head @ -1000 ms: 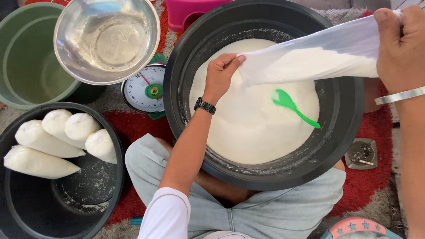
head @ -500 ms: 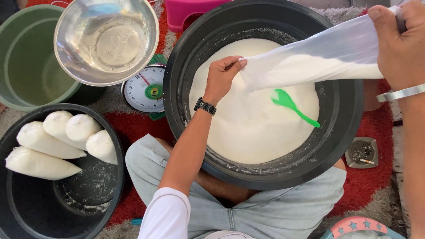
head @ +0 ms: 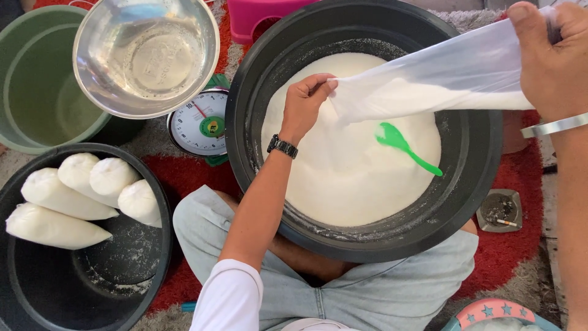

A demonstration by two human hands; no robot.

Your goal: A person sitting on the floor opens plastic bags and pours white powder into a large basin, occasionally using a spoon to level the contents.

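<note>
Over black basin [head: 478, 153], bag [head: 441, 86] raised slightly higher.

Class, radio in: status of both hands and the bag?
Left hand pinching plastic bag low end. Right hand gripping its top. Bag part-filled over black tub. Green scoop lies below.

One view only, the head camera, and it's looking almost straight down from above the seated person's lap, close in. The big black basin [head: 367, 239] of white grain fills the centre and right of the frame; a second black tub [head: 79, 294] sits lower left, a steel bowl [head: 146, 58] upper left. The left hand [head: 304, 104] comes up from the bottom edge, the right hand [head: 551, 55] enters upper right.
</note>
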